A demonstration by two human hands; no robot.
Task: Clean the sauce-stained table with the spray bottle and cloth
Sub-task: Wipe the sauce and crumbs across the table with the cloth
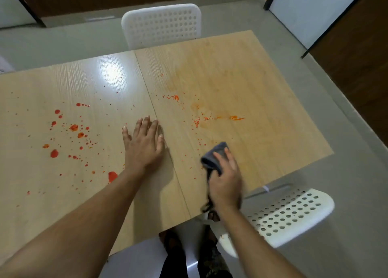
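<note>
The light wooden table (pixel 262 92) carries red-orange sauce stains: thick drops (pixel 69 137) on its left half, and small specks with a pale orange smear (pixel 210 113) on its right half. My left hand (pixel 144 143) lies flat on the table near the middle seam, fingers straight and spread. My right hand (pixel 225 183) grips a dark grey cloth (pixel 214 158) over the near right part of the table; the hand is motion-blurred, and a loose end of the cloth hangs below it. No spray bottle is in view.
A white perforated chair (pixel 161 25) stands at the table's far side. A second white perforated chair (pixel 289 212) sits at the near right corner. Grey floor surrounds the table, with dark wooden cabinets at the back and right. My legs show below the near edge.
</note>
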